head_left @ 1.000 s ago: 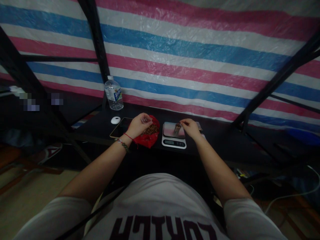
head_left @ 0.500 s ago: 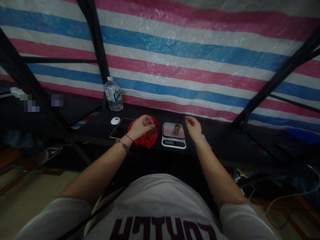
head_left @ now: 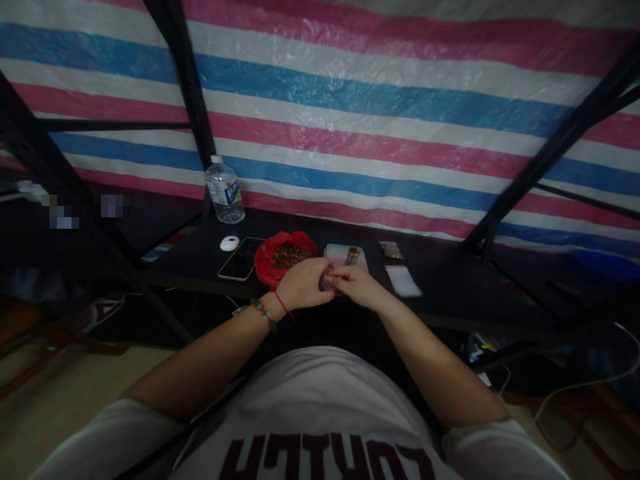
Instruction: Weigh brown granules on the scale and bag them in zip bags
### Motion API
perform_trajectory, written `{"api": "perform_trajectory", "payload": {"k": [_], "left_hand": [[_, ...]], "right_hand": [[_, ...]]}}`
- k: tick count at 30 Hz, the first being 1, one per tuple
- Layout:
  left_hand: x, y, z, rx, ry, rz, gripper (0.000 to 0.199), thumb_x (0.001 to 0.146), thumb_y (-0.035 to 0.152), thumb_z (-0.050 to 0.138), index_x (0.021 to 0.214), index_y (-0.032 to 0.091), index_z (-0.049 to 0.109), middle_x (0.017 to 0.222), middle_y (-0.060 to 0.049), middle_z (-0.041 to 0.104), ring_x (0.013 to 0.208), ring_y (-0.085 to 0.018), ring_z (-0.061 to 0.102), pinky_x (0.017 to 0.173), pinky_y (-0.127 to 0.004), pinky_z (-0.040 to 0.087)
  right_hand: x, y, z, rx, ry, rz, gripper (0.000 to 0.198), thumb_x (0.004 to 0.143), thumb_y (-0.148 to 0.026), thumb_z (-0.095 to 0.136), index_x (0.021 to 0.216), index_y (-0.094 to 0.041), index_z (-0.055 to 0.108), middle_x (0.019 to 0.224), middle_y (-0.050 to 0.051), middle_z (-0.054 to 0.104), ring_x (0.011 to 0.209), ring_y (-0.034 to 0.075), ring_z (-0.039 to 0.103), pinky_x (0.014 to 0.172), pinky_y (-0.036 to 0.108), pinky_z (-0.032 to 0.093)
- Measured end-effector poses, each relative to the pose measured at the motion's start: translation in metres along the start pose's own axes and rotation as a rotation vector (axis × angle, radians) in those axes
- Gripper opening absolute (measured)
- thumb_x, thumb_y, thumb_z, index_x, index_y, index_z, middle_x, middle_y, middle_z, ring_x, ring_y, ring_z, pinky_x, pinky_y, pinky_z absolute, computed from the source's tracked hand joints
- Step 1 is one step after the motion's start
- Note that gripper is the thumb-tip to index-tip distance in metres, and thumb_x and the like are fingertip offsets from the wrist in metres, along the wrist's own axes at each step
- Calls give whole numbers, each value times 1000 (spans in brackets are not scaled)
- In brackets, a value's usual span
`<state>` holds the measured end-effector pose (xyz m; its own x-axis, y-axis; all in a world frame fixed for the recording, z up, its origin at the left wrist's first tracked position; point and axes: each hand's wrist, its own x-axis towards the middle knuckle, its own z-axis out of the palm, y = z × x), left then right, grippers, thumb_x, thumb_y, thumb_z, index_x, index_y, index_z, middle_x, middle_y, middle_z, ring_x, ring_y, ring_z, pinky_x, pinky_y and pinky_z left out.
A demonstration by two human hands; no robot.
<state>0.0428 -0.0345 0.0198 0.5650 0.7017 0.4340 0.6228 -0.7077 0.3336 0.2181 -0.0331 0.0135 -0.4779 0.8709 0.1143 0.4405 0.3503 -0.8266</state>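
My left hand (head_left: 306, 283) is closed around a small clear plastic item (head_left: 327, 279) in front of the scale; its exact kind is unclear. My right hand (head_left: 364, 288) meets it there, its fingertips pinched at the same plastic item. Behind the hands lies a white digital scale (head_left: 334, 252), its lower part and display hidden. A small clear holder with brown bits (head_left: 353, 255) rests on the scale's plate. Left of the scale, an open red plastic bag (head_left: 269, 261) holds a heap of small brown pieces (head_left: 290, 255).
On the black table are a phone (head_left: 242, 259), a white rounded gadget (head_left: 229, 243) and a clear plastic bottle (head_left: 226, 192). To the right lie a small filled packet (head_left: 391, 250) and a white translucent sheet or stack of bags (head_left: 403, 281). Black metal posts flank a striped tarp.
My left hand has moved right and nearer, off the red bag, with the clear item. My right hand has come left to meet it, uncovering the packet and white sheet.
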Motion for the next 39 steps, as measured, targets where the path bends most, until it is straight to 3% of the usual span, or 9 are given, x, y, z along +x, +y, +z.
{"api": "perform_trajectory", "payload": {"k": [3,7,10,13,16,21,28,39], "left_hand": [[-1,2,1,44,-7,34,40,72,38,67,104,16,58,100,-10,66,92,-26,63,84,-37,49],[4,-22,-7,-8,43,105,81,67,54,72,132,13,46,129,-15,57,116,-29,56,102,-41,42],[9,-53,-22,7,63,-33,50,84,45,56,123,14,56,121,-12,63,110,-25,60,98,-37,45],[11,-84,-36,133,-108,-171,28,86,27,48,102,16,68,105,-8,71,98,-22,64,91,-33,47],[10,-103,-37,223,-222,-226,29,84,24,49,102,19,70,107,-7,71,98,-21,64,91,-30,46],[9,-106,-15,242,-394,-226,38,83,42,53,109,18,69,107,-10,70,96,-23,65,87,-30,47],[15,-107,-4,161,-325,-135,28,80,29,52,97,22,74,102,-8,72,95,-22,66,88,-29,47],[12,-115,-8,132,-149,-241,31,78,19,51,98,22,75,104,-6,73,94,-21,66,90,-28,48]], "right_hand": [[0,1,-3,-58,15,-9,14,75,-17,56,76,-15,70,66,0,64,62,13,56,59,23,42],[-4,0,-27,-50,141,-49,36,68,-13,59,101,-17,72,78,1,70,68,15,60,63,24,46],[-13,0,-55,-42,270,-54,43,70,-17,58,112,-17,69,86,4,71,70,16,61,64,25,47],[-24,1,-81,-118,345,-43,36,73,-21,56,106,-16,72,82,4,70,66,16,60,62,25,46],[-34,4,-101,-235,383,-22,30,75,-22,52,94,-15,74,73,3,68,62,15,58,59,25,44],[-44,3,-117,-363,402,28,28,75,-22,50,88,-14,74,69,3,66,59,14,55,55,24,40],[-53,8,-129,-307,452,42,28,75,-23,49,87,-14,73,70,3,65,58,14,54,55,25,40],[-53,16,-135,-236,438,63,26,74,-24,51,86,-14,72,70,3,64,56,13,52,53,25,40]]}}
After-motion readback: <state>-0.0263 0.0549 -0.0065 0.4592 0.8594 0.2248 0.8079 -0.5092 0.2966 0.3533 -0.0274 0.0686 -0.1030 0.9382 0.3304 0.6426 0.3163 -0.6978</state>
